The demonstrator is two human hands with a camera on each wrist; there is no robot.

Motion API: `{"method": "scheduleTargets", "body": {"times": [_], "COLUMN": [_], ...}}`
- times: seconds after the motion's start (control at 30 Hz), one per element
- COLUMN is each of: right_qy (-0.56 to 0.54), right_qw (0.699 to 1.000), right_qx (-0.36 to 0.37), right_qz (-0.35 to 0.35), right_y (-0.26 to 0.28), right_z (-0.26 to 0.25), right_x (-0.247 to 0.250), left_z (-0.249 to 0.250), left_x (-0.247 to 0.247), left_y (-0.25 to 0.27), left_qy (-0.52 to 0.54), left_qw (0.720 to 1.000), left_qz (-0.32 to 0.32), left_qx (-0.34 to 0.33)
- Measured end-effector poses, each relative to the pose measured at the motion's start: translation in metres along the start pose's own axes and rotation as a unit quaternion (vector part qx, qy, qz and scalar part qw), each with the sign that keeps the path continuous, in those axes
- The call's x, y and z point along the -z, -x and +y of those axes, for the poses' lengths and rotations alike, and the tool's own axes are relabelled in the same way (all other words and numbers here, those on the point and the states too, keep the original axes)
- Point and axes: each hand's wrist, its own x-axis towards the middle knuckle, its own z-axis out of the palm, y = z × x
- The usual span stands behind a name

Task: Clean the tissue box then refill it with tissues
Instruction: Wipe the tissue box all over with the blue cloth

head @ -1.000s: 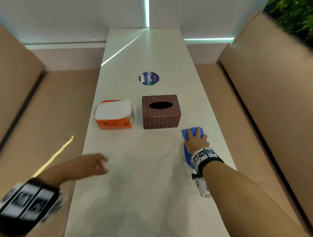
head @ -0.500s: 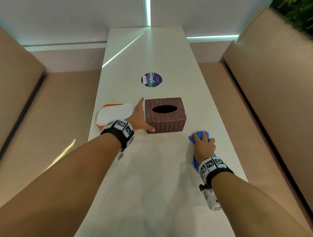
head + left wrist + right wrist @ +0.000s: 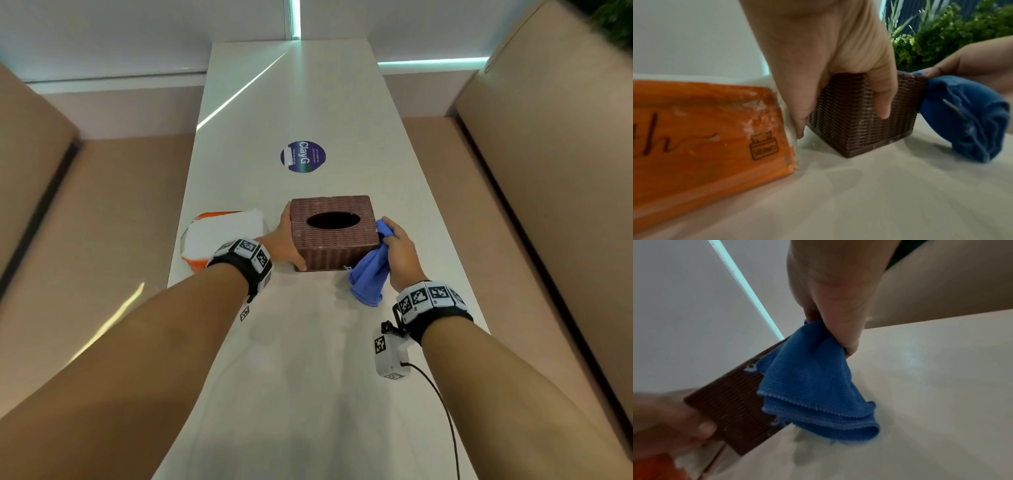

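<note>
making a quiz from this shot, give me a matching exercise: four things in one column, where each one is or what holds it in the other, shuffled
Things:
1. tissue box
2. cloth
3. tissue pack
4. sticker

Places:
A. bunched in the right hand
B. on the table beyond the box
C. gripped at its left side by the left hand
D. on the table left of the box

Pairs: 1-C, 2-A, 3-D, 4-B
</note>
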Motion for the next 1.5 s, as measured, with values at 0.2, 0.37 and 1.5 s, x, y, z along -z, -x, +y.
{"method": "scheduleTargets", "body": {"times": [0.2, 0.37, 1.5], "right_qy": [0.036, 0.082, 0.597], "right_qw": [0.995, 0.989, 0.782], "right_qx": [0.022, 0.043, 0.157], "right_qz": [-0.093, -0.115, -0.081], "right_y": [-0.013, -0.018, 0.002], "right_z": [0.002, 0.002, -0.036], "right_x": [0.004, 0.004, -0.062], "left_z": [-0.031, -0.025, -0.008], "left_x": [0.003, -0.009, -0.013], "left_y": [-0.015, -0.013, -0.005], "left_qy": [-0.056, -0.074, -0.02], "left_qw": [0.997, 0.994, 0.995], "left_qz": [0.046, 0.082, 0.054], "left_qx": [0.017, 0.006, -0.077]}}
